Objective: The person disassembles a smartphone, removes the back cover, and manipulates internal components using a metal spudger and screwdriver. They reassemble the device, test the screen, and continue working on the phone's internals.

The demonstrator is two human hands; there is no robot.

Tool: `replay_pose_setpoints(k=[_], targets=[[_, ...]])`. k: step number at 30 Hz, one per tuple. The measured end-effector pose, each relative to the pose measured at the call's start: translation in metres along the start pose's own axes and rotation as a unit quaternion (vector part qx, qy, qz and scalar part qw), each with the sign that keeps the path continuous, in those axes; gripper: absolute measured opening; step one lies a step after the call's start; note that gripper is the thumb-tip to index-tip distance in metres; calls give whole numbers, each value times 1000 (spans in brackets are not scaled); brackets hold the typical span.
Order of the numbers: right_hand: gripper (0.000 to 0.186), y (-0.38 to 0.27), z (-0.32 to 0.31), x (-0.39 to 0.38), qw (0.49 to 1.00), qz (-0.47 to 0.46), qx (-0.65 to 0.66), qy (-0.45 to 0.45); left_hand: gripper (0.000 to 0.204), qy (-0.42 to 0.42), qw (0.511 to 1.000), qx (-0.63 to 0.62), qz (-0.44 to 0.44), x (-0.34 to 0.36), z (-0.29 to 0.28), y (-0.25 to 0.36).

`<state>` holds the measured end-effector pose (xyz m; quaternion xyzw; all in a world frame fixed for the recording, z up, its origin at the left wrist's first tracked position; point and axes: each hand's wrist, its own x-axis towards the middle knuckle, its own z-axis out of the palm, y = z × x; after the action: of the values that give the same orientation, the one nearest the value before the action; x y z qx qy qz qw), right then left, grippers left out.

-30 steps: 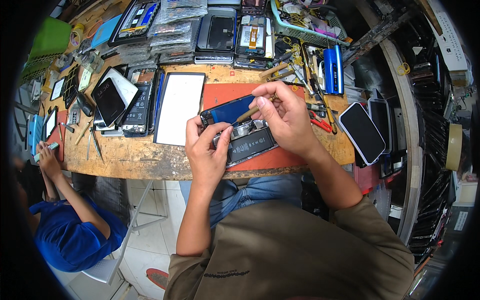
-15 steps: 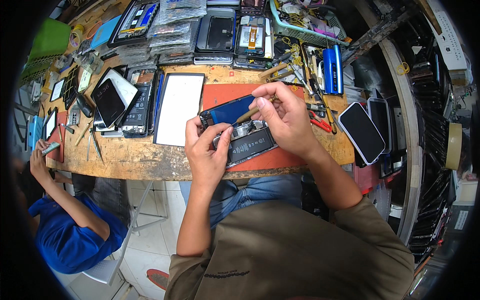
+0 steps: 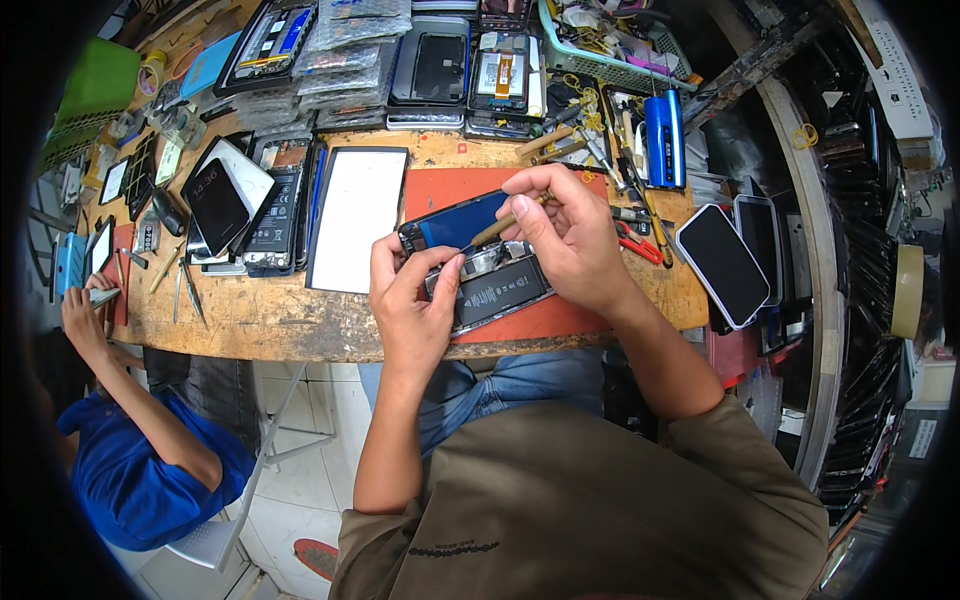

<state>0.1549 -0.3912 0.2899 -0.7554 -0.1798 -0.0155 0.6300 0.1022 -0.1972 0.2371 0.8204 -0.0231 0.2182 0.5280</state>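
Observation:
An opened phone (image 3: 500, 296) lies tilted over a red mat (image 3: 430, 188), with its black battery showing. Its display panel (image 3: 462, 222), blue on the inner side, is raised along the far edge. My left hand (image 3: 415, 295) grips the phone's left end, thumb and index finger pressed close together near its inner parts. Between the fingers of my right hand (image 3: 572, 240) is a slim brown-handled tool (image 3: 495, 230), perhaps a screwdriver. Its thin tip points down to the left, into the gap beside my left fingertips. What the tip touches is too small to tell.
Left of the mat lies a white panel (image 3: 358, 220), beside several opened phones (image 3: 275, 210). Red-handled pliers (image 3: 638, 243) and phones (image 3: 722, 265) are at the right. Bubble-wrapped packs (image 3: 350, 60) and a basket (image 3: 610, 60) stand behind. A co-worker in blue (image 3: 160, 465) sits left.
My hands, the phone and the tool stay almost in place. At the left, the co-worker's hands have come closer together around a small light-coloured item.

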Motion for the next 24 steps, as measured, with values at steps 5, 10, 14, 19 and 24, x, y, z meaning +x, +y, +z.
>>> replay_pose_setpoints(k=[5,10,14,19,24], targets=[[18,-3,-5,-1,999,-5,-37,0,11,-5,1000,12,-20,0,0,0],[15,-8,-10,-1,985,-80,-150,-26,10,-4,1000,9,-25,-1,1,-2],[15,-9,-10,-1,975,-94,-196,-48,9,-5,1000,5,-24,-2,1,-4],[15,-8,-9,-1,972,-87,-209,-59,8,-13,1000,23,-3,-1,0,-5],[17,-10,-9,2,960,-122,-242,-73,8,-10,999,5,-31,-1,0,-1]])
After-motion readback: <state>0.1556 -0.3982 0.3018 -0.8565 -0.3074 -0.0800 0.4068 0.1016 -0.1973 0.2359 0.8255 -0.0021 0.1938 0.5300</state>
